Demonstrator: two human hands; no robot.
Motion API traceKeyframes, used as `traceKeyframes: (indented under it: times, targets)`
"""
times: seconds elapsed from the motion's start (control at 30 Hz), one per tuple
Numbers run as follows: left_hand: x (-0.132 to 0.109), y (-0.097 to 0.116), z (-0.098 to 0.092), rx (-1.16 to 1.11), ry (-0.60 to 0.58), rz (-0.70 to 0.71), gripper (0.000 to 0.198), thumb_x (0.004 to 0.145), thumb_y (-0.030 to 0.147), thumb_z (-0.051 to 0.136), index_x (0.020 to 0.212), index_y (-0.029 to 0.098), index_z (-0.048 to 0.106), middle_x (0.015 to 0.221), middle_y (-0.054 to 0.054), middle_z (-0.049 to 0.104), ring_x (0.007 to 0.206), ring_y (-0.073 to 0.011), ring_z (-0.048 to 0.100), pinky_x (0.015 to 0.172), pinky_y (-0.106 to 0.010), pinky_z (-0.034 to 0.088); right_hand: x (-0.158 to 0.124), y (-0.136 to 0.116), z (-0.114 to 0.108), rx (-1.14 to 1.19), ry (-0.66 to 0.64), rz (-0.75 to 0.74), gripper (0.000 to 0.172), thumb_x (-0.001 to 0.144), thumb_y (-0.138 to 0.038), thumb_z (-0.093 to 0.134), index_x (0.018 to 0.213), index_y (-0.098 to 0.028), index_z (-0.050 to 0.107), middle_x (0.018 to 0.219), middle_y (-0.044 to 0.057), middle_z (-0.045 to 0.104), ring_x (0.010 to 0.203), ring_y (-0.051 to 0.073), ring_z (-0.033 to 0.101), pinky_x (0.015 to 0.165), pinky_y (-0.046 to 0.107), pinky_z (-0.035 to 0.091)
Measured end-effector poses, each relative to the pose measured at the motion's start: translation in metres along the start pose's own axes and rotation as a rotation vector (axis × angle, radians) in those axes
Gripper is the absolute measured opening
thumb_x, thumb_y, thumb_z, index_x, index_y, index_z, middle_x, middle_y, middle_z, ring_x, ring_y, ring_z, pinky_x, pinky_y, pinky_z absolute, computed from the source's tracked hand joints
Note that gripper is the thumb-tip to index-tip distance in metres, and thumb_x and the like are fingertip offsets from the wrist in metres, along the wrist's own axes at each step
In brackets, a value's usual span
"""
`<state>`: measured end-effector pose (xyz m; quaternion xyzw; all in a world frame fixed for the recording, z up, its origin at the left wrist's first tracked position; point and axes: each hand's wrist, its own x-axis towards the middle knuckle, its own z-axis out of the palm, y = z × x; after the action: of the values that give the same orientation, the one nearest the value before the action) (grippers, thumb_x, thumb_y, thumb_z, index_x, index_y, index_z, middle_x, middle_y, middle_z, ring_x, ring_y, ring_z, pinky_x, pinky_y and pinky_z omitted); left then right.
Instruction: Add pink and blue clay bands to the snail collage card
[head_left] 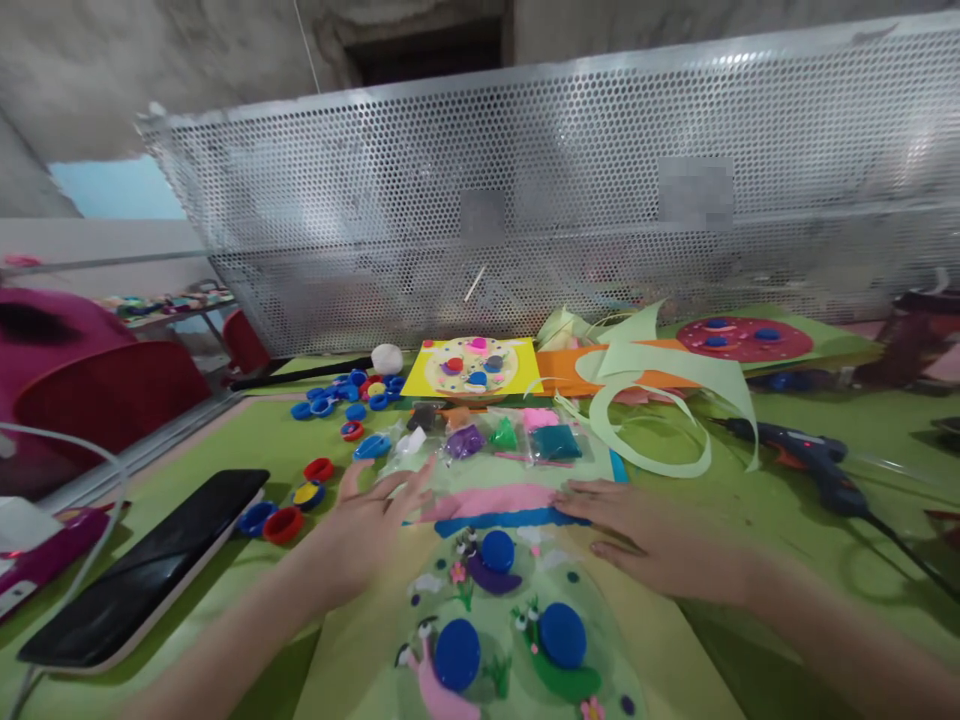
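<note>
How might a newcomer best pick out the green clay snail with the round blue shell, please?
On the green table, find the rounded pale green picture at the bottom centre of the view. The green clay snail sits lower right there, its green body setting it apart from the blue-shelled purple snail and pink snail.

No lettering, brand, number or sign is presenting legibly. Two pixelated patches [696, 193] are appearing over the perforated metal panel [585, 130], yielding no characters; the black-faced device [154, 565] is displaying no readable marking.
</note>
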<state>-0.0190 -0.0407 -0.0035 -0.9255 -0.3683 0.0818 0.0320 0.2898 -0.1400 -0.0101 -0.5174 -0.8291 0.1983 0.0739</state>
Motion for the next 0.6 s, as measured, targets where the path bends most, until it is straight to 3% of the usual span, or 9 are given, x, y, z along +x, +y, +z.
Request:
traceKeyframes:
  times: [0.13, 0.3, 0.47, 0.6]
  targets:
    - [0.0056, 0.0015, -0.0025, 0.082, -0.048, 0.011, 0.094, 0.061, -0.009, 0.03, 0.14, 0.018, -0.011, 0.132, -0.007, 0.051, 0.132, -0.0237, 0.028, 0.104, -0.061, 0.009, -0.0005, -0.0009, 0.0003, 0.016, 0.02, 0.011, 0.048, 0.088, -0.029, 0.039, 0.135, -0.018, 0.043, 0.139, 0.005, 0.042, 0.129, 0.023, 0.035, 0.107, 0.042, 0.028]
    - [0.0026, -0.0015, 0.0014, 0.137, 0.069, 0.027, 0.087, 0.066, -0.01, 0.024, 0.141, 0.019, -0.008, 0.125, -0.009, 0.058, 0.126, -0.0254, 0.039, 0.103, -0.063, 0.012, -0.0005, -0.0024, -0.0007, 0.005, 0.009, -0.001, 0.048, 0.088, -0.026, 0.038, 0.134, -0.017, 0.043, 0.139, 0.005, 0.042, 0.129, 0.022, 0.035, 0.107, 0.04, 0.027]
    - [0.003, -0.0019, 0.0041, 0.217, 0.067, 0.056, 0.088, 0.063, -0.012, 0.024, 0.141, 0.018, -0.004, 0.125, -0.012, 0.057, 0.125, -0.0278, 0.039, 0.102, -0.061, 0.016, -0.0002, -0.0023, -0.0013, 0.003, 0.029, -0.009, 0.048, 0.088, -0.026, 0.039, 0.134, -0.016, 0.043, 0.138, 0.005, 0.043, 0.129, 0.023, 0.035, 0.107, 0.041, 0.027]
    - [0.0004, -0.0025, 0.0066, 0.172, 0.115, 0.058, 0.088, 0.066, -0.011, 0.022, 0.134, 0.018, -0.027, 0.119, -0.01, 0.062, 0.122, -0.0286, 0.042, 0.099, -0.064, 0.015, -0.0019, -0.0029, -0.0013, -0.027, 0.009, -0.007, 0.048, 0.089, -0.026, 0.037, 0.135, -0.014, 0.043, 0.139, 0.005, 0.042, 0.129, 0.023, 0.035, 0.108, 0.04, 0.027]
